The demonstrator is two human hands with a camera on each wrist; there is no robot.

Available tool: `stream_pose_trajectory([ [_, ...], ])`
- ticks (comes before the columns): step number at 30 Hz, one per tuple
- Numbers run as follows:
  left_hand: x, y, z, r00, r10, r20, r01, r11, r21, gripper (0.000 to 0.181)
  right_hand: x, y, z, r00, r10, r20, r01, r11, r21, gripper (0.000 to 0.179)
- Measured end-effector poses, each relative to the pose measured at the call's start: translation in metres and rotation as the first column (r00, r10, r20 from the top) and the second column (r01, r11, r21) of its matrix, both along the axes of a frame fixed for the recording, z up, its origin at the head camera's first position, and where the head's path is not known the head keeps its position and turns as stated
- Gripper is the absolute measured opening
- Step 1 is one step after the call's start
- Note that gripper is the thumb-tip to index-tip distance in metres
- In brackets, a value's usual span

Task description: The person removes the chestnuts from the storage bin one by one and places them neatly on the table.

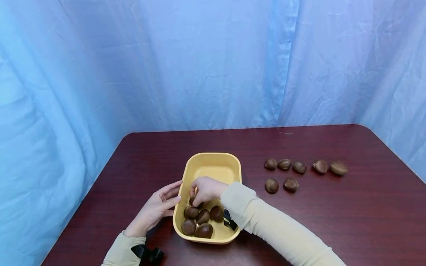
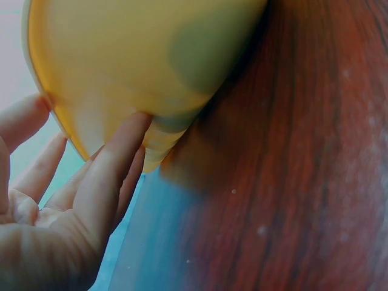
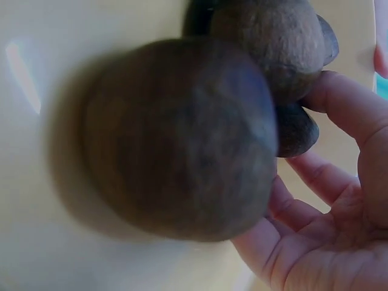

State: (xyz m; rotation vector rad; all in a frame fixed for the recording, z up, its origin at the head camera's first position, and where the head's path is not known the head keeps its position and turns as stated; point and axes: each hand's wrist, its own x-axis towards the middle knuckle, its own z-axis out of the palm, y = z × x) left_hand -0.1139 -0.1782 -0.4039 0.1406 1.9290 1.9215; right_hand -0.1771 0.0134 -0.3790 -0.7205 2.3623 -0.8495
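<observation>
A yellow rectangular tub (image 1: 213, 159) stands on the table, with several brown chestnuts (image 1: 204, 231) gathered in its near half. My right hand (image 1: 207, 189) reaches down into the tub, its thumb and fingers around one chestnut (image 3: 297, 132). Close to the right wrist camera, another chestnut (image 3: 182, 139) looms large and blurred. My left hand (image 1: 156, 207) is at the tub's left side, fingers spread fairly straight against the outer wall and rim. In the left wrist view its fingertips touch the yellow wall (image 2: 151, 54); nothing is gripped in the palm.
Right of the tub, several more chestnuts (image 1: 284, 164) lie in a back row, with two others (image 1: 271, 186) in front of them. The dark red wooden table (image 1: 349, 214) has rounded far corners. Blue cloth (image 1: 213, 66) hangs behind and at both sides.
</observation>
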Motion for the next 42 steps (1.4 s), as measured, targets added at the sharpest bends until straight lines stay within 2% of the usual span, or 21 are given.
stream_pose_trajectory([
  [10, -0.003, 0.000, 0.000, 1.000, -0.003, -0.006, 0.003, 1.000, -0.004, 0.065, -0.006, 0.006, 0.006, 0.999, -0.025, 0.028, 0.026, 0.998, -0.064, 0.014],
  [13, -0.002, 0.000, 0.000, 1.000, -0.004, -0.006, 0.004, 1.000, 0.000, 0.065, -0.007, 0.007, 0.008, 0.996, -0.049, 0.069, 0.056, 0.993, -0.103, 0.013],
  [17, -0.001, 0.000, -0.001, 1.000, 0.004, -0.006, -0.004, 1.000, 0.000, 0.065, -0.007, 0.009, 0.013, 0.997, -0.043, 0.064, 0.051, 0.991, -0.124, 0.013],
  [26, -0.001, 0.000, 0.002, 1.000, 0.013, -0.004, -0.013, 1.000, -0.011, 0.064, -0.014, 0.017, 0.047, 0.999, 0.005, -0.040, -0.012, 0.985, -0.175, 0.012],
  [33, -0.001, 0.000, 0.001, 1.000, 0.014, -0.001, -0.014, 1.000, -0.005, 0.064, -0.016, 0.036, 0.071, 0.997, 0.011, -0.077, -0.027, 0.977, -0.213, 0.016],
  [37, -0.001, -0.001, 0.000, 1.000, 0.008, -0.004, -0.008, 1.000, 0.000, 0.064, -0.016, 0.055, 0.075, 0.990, 0.031, -0.136, -0.060, 0.974, -0.218, 0.019],
  [42, -0.001, -0.003, -0.001, 1.000, 0.004, -0.011, -0.003, 1.000, 0.006, 0.064, -0.013, 0.088, 0.072, 0.982, 0.012, -0.190, -0.054, 0.974, -0.220, 0.021],
])
